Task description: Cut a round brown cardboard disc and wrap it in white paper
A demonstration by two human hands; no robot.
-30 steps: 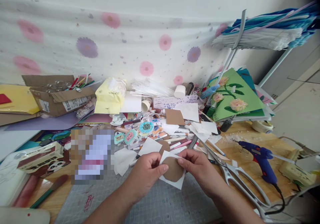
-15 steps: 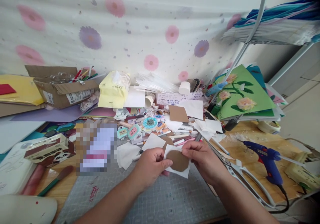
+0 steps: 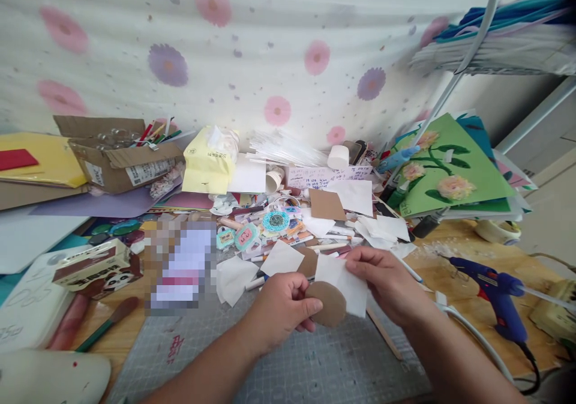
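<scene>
Between thumb and fingers my left hand (image 3: 288,305) pinches a round brown cardboard disc (image 3: 330,305). A square of white paper (image 3: 345,283) is pinched at its upper right by my right hand (image 3: 382,275). The disc overlaps the paper's lower left corner, in front of it. Both pieces are held above the grey cutting mat (image 3: 252,368). Just behind my hands lie another white paper square (image 3: 282,258) and a brown cardboard piece (image 3: 307,261), partly covered by the held paper.
A blue glue gun (image 3: 490,290) lies at the right, near scissors (image 3: 472,338) half hidden by my right forearm. A panda-printed box (image 3: 96,269) and a green-handled brush (image 3: 105,326) are at the left. Markers, paper scraps and a cardboard box (image 3: 126,164) crowd the back.
The disc, earlier lying over the white paper with both hands on them, is now apart from most of it. My right hand has drawn the paper up and right.
</scene>
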